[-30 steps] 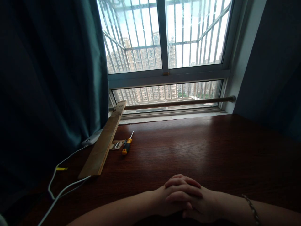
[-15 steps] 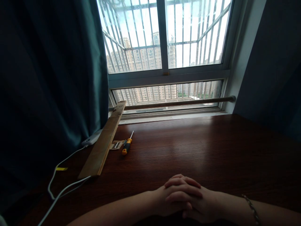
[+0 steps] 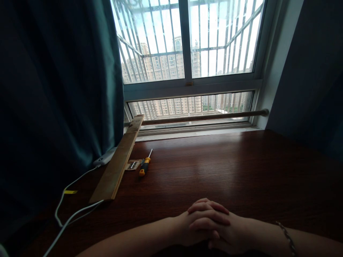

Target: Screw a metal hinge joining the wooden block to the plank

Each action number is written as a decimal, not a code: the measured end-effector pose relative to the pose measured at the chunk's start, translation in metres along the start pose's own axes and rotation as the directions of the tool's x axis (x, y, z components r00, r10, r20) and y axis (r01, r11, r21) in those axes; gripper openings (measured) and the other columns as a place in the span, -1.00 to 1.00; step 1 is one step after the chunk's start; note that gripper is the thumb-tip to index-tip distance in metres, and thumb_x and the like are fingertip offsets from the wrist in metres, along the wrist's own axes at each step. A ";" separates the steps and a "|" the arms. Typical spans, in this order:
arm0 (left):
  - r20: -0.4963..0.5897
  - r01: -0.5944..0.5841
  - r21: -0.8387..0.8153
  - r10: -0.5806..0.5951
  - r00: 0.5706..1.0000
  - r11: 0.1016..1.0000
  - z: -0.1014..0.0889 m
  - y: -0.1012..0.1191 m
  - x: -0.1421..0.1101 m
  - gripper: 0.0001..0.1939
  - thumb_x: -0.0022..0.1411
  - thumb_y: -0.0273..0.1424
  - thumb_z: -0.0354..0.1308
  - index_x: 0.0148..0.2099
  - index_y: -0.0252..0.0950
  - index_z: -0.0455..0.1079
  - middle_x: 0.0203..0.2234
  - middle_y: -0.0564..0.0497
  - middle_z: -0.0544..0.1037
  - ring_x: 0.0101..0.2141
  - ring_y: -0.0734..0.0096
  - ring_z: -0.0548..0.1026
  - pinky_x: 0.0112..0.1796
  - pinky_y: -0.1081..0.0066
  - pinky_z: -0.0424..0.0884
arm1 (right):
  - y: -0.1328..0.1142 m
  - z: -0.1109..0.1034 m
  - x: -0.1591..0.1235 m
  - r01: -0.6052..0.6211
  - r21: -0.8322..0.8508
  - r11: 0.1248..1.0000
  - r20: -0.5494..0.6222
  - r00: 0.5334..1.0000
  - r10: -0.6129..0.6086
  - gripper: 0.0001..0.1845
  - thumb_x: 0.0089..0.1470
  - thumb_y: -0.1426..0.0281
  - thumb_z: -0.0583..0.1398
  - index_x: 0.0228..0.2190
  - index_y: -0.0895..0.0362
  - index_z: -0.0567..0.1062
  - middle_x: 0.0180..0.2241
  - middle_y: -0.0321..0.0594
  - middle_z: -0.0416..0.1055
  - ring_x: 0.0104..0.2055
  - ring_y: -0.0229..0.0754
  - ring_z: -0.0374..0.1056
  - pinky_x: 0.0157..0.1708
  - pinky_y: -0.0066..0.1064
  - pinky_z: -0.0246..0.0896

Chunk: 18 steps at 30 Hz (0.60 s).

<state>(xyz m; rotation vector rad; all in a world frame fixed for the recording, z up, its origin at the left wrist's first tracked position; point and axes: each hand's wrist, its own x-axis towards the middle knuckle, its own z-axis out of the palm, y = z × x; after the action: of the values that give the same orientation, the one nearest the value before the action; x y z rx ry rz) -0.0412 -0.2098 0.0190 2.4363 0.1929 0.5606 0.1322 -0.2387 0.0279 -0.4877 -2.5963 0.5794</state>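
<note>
On the wooden table [image 3: 227,171] lies a plank [image 3: 119,157], forward-left of the left hand [image 3: 182,228] and right hand [image 3: 235,226], which interlace, clasping only each other, apparently resting. Forward-left, a screwdriver [image 3: 145,165] lies seemingly out of their way.

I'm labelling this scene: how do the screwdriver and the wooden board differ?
The screwdriver is short and slim; the board is far longer and wider. The screwdriver is yellow and black; the board is brown. Both lie untouched, pointing roughly toward the window.
</note>
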 end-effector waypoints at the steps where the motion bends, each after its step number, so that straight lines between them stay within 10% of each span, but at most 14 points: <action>1: 0.000 -0.002 -0.004 0.002 1.000 1.000 0.000 0.000 0.000 -0.61 0.24 -0.19 -0.07 0.04 -0.26 0.25 -0.04 -0.09 0.42 0.07 0.37 0.26 0.14 0.23 0.01 | 0.000 0.001 0.000 0.003 -0.006 1.000 -0.002 1.000 -0.003 -0.52 0.08 0.29 0.09 0.05 0.07 0.23 0.13 -0.13 0.06 0.19 -0.12 -0.06 0.11 -0.25 0.03; 18: 0.050 -0.071 -0.014 0.072 0.996 0.997 -0.002 0.002 0.004 -0.64 0.25 -0.20 -0.11 -0.04 -0.25 0.33 -0.13 -0.06 0.49 0.08 0.37 0.28 0.12 0.23 0.10 | 0.002 0.004 -0.005 0.080 -0.196 0.977 0.040 0.997 -0.073 -0.56 0.11 0.39 0.05 0.06 0.08 0.24 0.25 -0.13 -0.13 0.29 -0.09 -0.30 0.18 -0.16 -0.11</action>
<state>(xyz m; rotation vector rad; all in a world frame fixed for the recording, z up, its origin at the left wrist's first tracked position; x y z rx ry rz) -0.0386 -0.2093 0.0229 2.4508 0.0815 0.5290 0.1350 -0.2399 0.0222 -0.4411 -2.7043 0.3075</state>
